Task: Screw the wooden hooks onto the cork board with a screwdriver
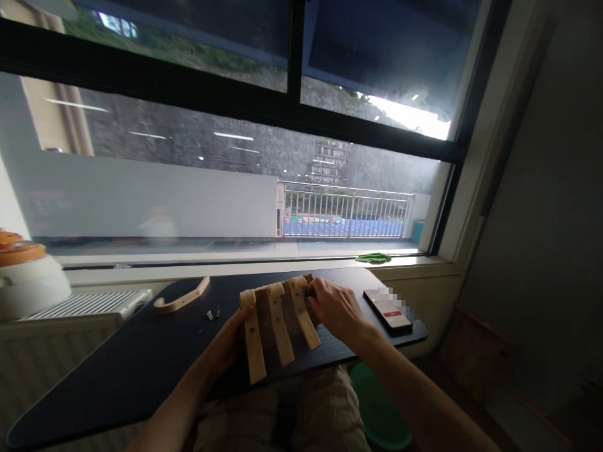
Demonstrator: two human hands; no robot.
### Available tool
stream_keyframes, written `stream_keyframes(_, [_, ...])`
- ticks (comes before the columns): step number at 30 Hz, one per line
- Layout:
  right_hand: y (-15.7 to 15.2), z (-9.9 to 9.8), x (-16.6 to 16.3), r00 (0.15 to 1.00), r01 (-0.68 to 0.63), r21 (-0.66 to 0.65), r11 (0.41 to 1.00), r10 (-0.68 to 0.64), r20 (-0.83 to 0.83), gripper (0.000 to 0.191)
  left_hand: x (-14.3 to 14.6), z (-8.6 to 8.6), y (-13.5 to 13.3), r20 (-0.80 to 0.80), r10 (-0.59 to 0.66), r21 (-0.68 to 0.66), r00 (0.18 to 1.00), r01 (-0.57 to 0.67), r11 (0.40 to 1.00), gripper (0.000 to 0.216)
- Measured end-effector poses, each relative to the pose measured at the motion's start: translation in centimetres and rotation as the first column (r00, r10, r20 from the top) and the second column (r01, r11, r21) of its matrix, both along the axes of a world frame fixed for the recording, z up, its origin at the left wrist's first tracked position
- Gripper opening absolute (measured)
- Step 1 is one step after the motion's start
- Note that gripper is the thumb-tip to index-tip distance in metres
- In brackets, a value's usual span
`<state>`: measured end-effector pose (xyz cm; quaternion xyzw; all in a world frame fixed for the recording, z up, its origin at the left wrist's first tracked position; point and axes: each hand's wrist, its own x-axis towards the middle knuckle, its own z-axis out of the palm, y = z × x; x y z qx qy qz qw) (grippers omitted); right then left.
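Note:
A wooden rack with three pale, curved wooden hooks (277, 333) fixed across a brown board is held over the dark table, near its front edge. My left hand (232, 333) is closed around the rack's left end, its thumb by the left hook. My right hand (336, 309) is closed at the right end, beside the rightmost hook, its fingers pinching a small dark thing (308, 292) too hidden to name. To the left on the table lies a loose J-shaped wooden hook (183, 301). Between it and the rack are small metal pieces (210, 315), perhaps screws.
On the right of the dark table (117, 364) lies a phone (389, 309). A radiator (94, 314) stands at the left, with a white and orange container (28, 276) above it. A green cloth (374, 258) rests on the windowsill. Below the table is a green bucket (379, 408).

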<state>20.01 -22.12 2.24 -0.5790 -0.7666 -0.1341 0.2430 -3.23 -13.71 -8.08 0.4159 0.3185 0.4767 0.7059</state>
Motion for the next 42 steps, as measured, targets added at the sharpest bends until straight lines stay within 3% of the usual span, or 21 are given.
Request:
stream_keyframes(13, [-0.3, 0.1, -0.2, 1.0, 0.004, 0.018, 1.0, -0.005, 0.014, 0.018, 0.0, 0.2, -0.1, 0.0, -0.032, -0.005, 1.0, 0.032, 0.999, 0.042])
stream_keyframes(21, [0.0, 0.4, 0.0, 1.0, 0.019, 0.016, 1.0, -0.019, 0.012, 0.016, 0.5, 1.1, -1.1, -0.042, 0.081, -0.032, 0.996, -0.082, 0.996, 0.036])
stream_keyframes(26, [-0.1, 0.3, 0.0, 0.999, 0.045, 0.012, 0.999, -0.045, -0.002, 0.023, 0.3, 0.7, -0.8, -0.016, 0.024, -0.017, 1.0, -0.024, 1.0, 0.037])
stream_keyframes(31, [-0.6, 0.5, 0.1, 1.0, -0.026, -0.027, 0.999, 0.026, -0.01, 0.019, 0.0, 0.2, -0.3, -0.015, -0.027, -0.001, 1.0, 0.027, 1.0, 0.043])
stream_keyframes(42, [-0.4, 0.2, 0.3, 0.999, -0.024, -0.061, 0.998, 0.022, -0.038, 0.018, -0.1, 0.4, -0.3, -0.006, -0.048, -0.005, 0.999, 0.048, 0.999, 0.046])
